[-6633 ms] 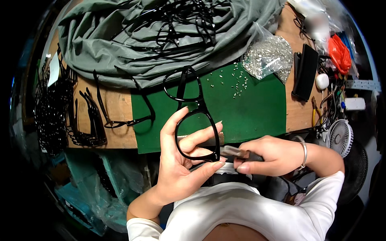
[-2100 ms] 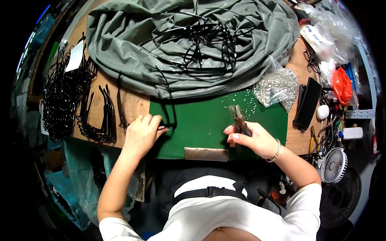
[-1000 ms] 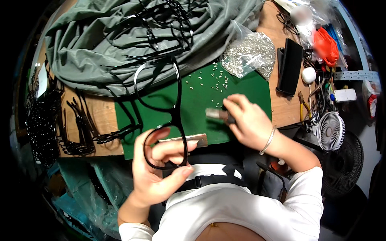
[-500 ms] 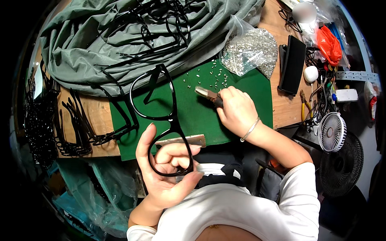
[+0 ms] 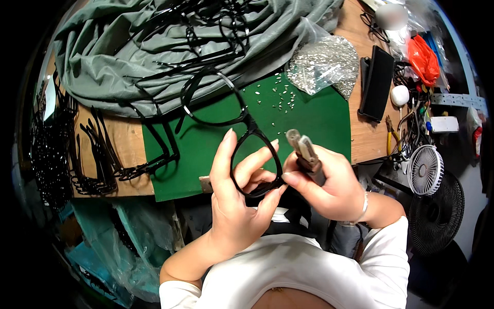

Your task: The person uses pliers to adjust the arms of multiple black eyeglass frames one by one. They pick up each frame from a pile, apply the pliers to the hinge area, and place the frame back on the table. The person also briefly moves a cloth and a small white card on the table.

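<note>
A black eyeglass frame (image 5: pixel 251 123) without lenses is held over the green mat by my left hand (image 5: pixel 232 216). The fingers and thumb are closed on the lower rim, and the other rim points away over the mat. Close to that lower rim is my right hand (image 5: pixel 337 188), wrapped round a pair of pliers (image 5: pixel 307 158). The plier jaws are pale and point up and away, apart from the frame. My right thumb and fingertips are beside the frame's end; whether they touch it I cannot tell.
Small silvery pieces (image 5: pixel 284 98) lie on the green mat (image 5: pixel 206 159), near a clear bag (image 5: pixel 324 62) full of them. Grey cloth (image 5: pixel 103 77) carries more black frames (image 5: pixel 234 49). Black temples (image 5: pixel 105 154) lie left. A phone (image 5: pixel 378 82), yellow-handled pliers (image 5: pixel 389 136) and a white fan (image 5: pixel 424 170) are right.
My left hand has moved right with the eyeglass frame. The right hand has come nearer to it, and the pliers have turned so their jaws point up and away.
</note>
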A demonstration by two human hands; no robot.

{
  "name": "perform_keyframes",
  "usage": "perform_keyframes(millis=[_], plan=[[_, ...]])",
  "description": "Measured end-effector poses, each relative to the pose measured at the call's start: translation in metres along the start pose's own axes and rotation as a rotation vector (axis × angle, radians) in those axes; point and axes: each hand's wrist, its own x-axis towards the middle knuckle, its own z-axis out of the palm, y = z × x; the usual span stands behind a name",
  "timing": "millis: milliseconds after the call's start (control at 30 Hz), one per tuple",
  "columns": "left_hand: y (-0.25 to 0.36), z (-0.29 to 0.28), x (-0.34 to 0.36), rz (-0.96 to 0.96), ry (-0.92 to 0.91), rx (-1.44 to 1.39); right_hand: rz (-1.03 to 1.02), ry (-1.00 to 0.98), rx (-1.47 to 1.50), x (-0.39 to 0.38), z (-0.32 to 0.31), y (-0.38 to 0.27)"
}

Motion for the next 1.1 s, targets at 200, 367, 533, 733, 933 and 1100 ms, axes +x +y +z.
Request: perform_keyframes(millis=[200, 367, 533, 733, 933, 1100], plan=[[0.001, 0.007, -0.002, 0.006, 0.057, 0.078, 0.045, 0.030, 0.206, -0.004, 0.006, 0.011], [0.002, 0.006, 0.001, -0.004, 0.044, -0.018, 0.289, -0.137, 0.589, 0.004, 0.003, 0.009], [0.011, -0.004, 0.000, -0.221, -0.013, -0.357, 0.227, -0.228, 0.484, 0.007, 0.002, 0.004], [0.025, -0.021, 0.001, -0.307, -0.048, -0.430, 0.368, -0.362, 0.590, 0.013, -0.003, -0.013], [0.031, -0.043, -0.002, -0.291, -0.145, -0.514, 0.257, -0.653, 0.100, 0.004, -0.028, -0.014], [0.027, -0.040, 0.000, -0.250, -0.149, -0.488, 0.226, -0.802, -0.050, 0.011, -0.025, -0.024]])
